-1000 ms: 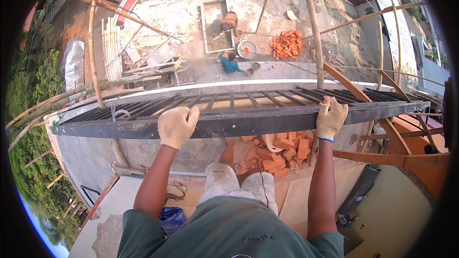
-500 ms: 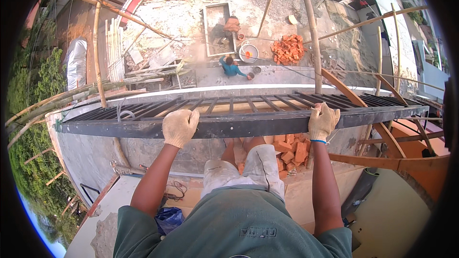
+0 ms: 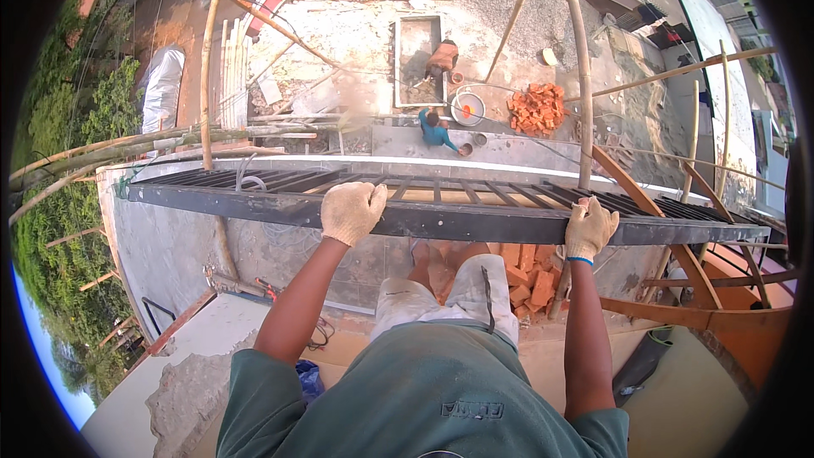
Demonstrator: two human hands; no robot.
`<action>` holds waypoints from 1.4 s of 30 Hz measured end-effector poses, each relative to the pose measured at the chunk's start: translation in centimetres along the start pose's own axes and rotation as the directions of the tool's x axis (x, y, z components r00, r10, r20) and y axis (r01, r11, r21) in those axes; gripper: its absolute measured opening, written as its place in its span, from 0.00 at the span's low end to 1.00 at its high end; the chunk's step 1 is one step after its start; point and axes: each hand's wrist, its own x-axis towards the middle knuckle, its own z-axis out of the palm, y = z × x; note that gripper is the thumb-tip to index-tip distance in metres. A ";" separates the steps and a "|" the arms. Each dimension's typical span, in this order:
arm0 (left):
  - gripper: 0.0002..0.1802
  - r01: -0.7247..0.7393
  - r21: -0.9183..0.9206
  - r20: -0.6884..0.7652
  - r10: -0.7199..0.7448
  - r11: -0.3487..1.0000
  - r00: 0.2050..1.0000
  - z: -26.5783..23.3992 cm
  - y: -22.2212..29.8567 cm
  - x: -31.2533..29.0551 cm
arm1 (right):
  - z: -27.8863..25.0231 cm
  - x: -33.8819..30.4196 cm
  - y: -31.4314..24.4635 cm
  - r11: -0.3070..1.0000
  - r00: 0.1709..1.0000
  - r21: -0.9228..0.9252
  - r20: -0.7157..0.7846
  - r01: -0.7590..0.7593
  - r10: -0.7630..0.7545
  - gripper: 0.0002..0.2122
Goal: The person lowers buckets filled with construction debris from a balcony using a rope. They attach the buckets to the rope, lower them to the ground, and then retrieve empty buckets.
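Note:
A long black metal railing (image 3: 475, 222) runs across in front of me, its dark bars sloping away on the far side. My left hand (image 3: 353, 212), in a cream knitted glove, is closed over the railing's top left of its middle. Farther right, my right hand (image 3: 591, 227) grips the same top rail, in a matching glove with a blue cuff. The undersides of both hands' fingers are hidden. A loop of grey cable (image 3: 248, 176) hangs on the railing to the left of my left hand.
Orange bricks (image 3: 532, 276) lie by my legs under the railing. Far below, two people work near a round basin (image 3: 467, 108) and a brick heap (image 3: 536, 108). Bamboo poles (image 3: 585, 76) stand beyond the railing; a brown timber (image 3: 695, 315) crosses at right. A dark roll (image 3: 643, 360) lies right.
The whole scene has shifted to the right in view and tilted slightly as my head turned. Both hands keep their hold on the railing. Below, the blue-shirted person's arm still reaches toward the buckets.

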 end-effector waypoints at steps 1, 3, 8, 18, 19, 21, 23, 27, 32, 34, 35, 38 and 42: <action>0.23 0.004 -0.001 -0.004 -0.004 1.000 1.000 0.1 0.0 0.0 | 0.0 0.0 0.0 1.000 1.000 0.007 -0.011 0.008 -0.008 0.09; 0.23 0.007 -0.002 -0.011 -0.007 1.000 1.000 0.1 0.0 0.1 | 0.0 -0.2 0.0 1.000 0.999 0.022 -0.034 0.020 -0.019 0.08; 0.23 -0.001 0.008 -0.031 0.001 1.000 1.000 0.4 0.0 -0.1 | -0.3 0.1 -0.2 1.000 1.000 -0.013 0.001 0.014 -0.014 0.08; 0.25 0.008 0.007 -0.008 -0.008 1.000 1.000 0.4 -0.3 0.0 | 0.0 0.1 -0.2 1.000 1.000 -0.016 -0.008 0.017 -0.017 0.09; 0.25 0.008 0.010 -0.005 -0.008 1.000 1.000 0.4 -0.3 0.1 | 0.1 0.1 -0.1 1.000 1.000 -0.011 -0.015 0.014 -0.014 0.09; 0.25 0.005 0.016 0.001 -0.005 1.000 1.000 0.3 -0.2 0.2 | 0.0 0.0 0.1 1.000 1.000 -0.009 -0.020 0.013 -0.013 0.09; 0.24 0.014 -0.003 0.008 -0.014 1.000 1.000 -0.2 0.1 0.0 | -0.3 -0.1 -0.4 1.000 1.000 -0.008 -0.010 0.014 -0.014 0.08; 0.24 0.011 0.011 0.021 -0.011 1.000 1.000 -0.1 0.0 0.0 | 0.0 -0.2 -0.1 1.000 1.000 0.008 0.014 0.011 -0.011 0.07; 0.23 -0.013 -0.008 -0.012 0.012 1.000 1.000 0.3 -0.2 0.2 | 1.1 -0.4 0.5 0.999 0.993 0.011 -0.117 0.034 -0.032 0.06; 0.22 -0.013 -0.051 -0.043 0.010 0.999 0.999 0.6 -0.5 0.1 | 0.2 -0.3 -0.1 0.999 0.999 0.031 -0.030 0.028 -0.027 0.06; 0.21 -0.018 -0.037 -0.039 0.017 0.999 0.999 0.6 -0.4 0.4 | -0.4 0.2 -0.4 0.999 1.000 0.040 0.001 0.024 -0.024 0.06; 0.20 -0.024 -0.001 -0.037 0.023 1.000 0.999 0.3 -0.2 0.0 | 0.5 -0.3 0.4 0.999 0.998 0.031 -0.056 0.028 -0.026 0.07; 0.12 -0.055 -0.036 -0.075 0.052 0.998 0.996 -0.2 -0.4 0.6 | 0.4 -0.2 0.6 0.997 0.998 0.040 -0.032 0.061 -0.060 0.08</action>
